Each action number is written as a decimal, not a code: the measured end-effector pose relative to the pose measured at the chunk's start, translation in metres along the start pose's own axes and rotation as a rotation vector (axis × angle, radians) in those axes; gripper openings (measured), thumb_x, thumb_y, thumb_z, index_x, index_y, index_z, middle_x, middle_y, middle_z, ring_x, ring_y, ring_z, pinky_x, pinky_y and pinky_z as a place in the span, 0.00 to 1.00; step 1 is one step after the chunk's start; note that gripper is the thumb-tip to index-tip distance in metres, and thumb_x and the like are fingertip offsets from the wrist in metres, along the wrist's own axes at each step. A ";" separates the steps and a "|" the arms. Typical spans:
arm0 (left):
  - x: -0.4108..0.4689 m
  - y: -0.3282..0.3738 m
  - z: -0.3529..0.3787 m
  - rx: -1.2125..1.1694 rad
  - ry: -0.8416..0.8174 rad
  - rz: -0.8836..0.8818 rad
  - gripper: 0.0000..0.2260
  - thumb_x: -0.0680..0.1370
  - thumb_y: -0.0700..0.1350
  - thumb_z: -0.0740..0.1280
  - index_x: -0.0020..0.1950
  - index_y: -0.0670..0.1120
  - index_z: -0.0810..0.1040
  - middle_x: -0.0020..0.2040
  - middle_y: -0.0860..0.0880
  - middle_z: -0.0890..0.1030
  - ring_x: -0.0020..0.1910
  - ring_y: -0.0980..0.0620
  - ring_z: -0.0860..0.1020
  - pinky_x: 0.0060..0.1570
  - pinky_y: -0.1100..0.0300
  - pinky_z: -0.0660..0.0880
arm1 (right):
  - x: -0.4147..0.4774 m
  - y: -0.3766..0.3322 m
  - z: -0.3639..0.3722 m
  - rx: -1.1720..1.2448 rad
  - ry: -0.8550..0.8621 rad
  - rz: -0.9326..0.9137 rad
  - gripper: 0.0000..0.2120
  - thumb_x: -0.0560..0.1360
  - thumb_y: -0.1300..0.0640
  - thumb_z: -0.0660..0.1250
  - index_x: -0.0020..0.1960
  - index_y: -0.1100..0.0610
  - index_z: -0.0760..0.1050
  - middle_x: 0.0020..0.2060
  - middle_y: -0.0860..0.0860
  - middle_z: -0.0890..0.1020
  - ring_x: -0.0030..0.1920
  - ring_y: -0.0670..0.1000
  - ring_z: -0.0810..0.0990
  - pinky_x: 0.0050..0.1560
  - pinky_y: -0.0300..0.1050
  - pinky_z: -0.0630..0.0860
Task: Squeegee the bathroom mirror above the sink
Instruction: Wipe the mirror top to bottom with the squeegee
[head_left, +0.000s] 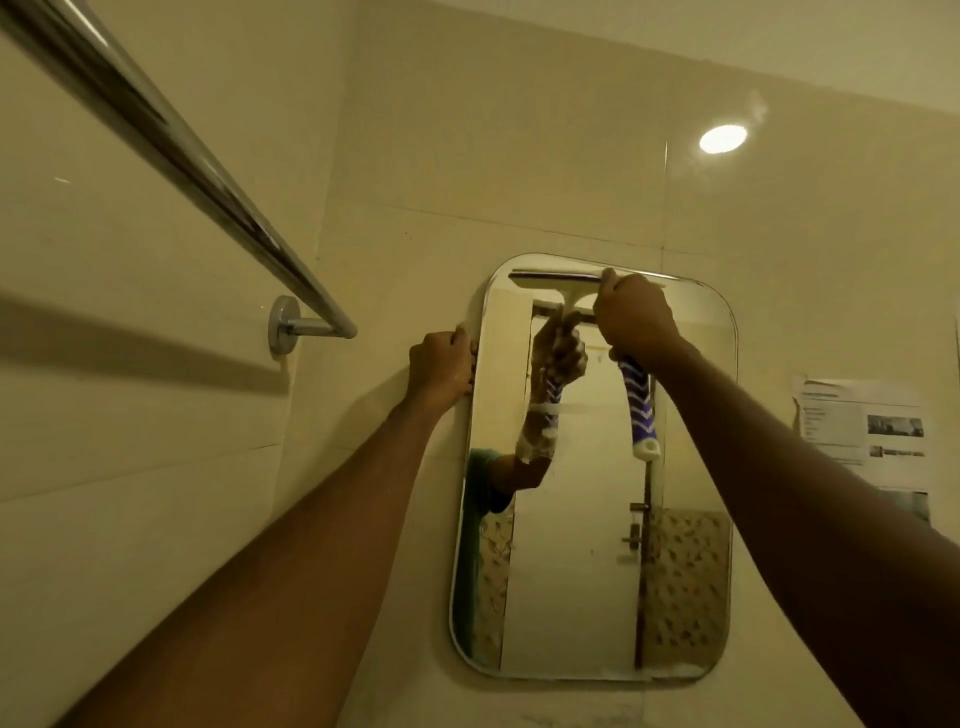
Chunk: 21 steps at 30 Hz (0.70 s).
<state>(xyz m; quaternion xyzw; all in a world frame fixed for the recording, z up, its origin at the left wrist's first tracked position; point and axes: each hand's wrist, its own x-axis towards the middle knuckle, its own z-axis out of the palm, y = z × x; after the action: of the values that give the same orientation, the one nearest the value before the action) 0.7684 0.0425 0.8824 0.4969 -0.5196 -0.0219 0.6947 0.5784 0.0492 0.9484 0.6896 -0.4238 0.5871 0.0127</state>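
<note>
Walls: beige glossy tiles all round, one round light glare upper right.
Nearby: chrome towel rail on my left; printed paper sheet stuck right of the mirror.
In the way: my right forearm crosses the mirror's right side.
Count: one mirror, one squeegee, one rail, one sheet, two hands.
Squeegee: blade lies along the mirror's top edge; blue-and-white handle hangs below my right hand.
Right hand: fingers curled tight round the handle's neck.
Left hand: fingers pinch the mirror's left edge.
</note>
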 end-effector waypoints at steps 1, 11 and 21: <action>0.000 0.002 -0.001 -0.064 -0.009 -0.040 0.21 0.84 0.50 0.53 0.51 0.38 0.80 0.44 0.42 0.82 0.41 0.44 0.82 0.44 0.52 0.82 | 0.000 -0.001 0.004 0.008 0.009 0.022 0.21 0.83 0.49 0.50 0.46 0.62 0.74 0.34 0.54 0.77 0.31 0.51 0.78 0.35 0.44 0.78; 0.000 0.001 -0.005 -0.193 -0.079 -0.059 0.29 0.83 0.56 0.46 0.45 0.40 0.79 0.40 0.42 0.82 0.38 0.44 0.80 0.44 0.51 0.81 | -0.106 0.040 0.041 -0.024 -0.210 0.045 0.17 0.82 0.49 0.53 0.37 0.52 0.69 0.30 0.50 0.76 0.28 0.47 0.75 0.29 0.41 0.76; 0.001 0.003 -0.002 -0.214 -0.043 -0.073 0.31 0.83 0.57 0.45 0.51 0.37 0.81 0.42 0.42 0.82 0.35 0.47 0.80 0.36 0.56 0.80 | -0.018 0.004 0.020 -0.007 -0.016 0.033 0.21 0.83 0.47 0.50 0.42 0.59 0.73 0.31 0.51 0.76 0.29 0.49 0.76 0.30 0.41 0.75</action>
<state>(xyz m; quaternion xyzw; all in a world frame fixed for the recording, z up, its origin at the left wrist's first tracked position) 0.7693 0.0450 0.8850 0.4379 -0.5107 -0.1132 0.7312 0.5932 0.0465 0.9256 0.6871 -0.4376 0.5801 0.0021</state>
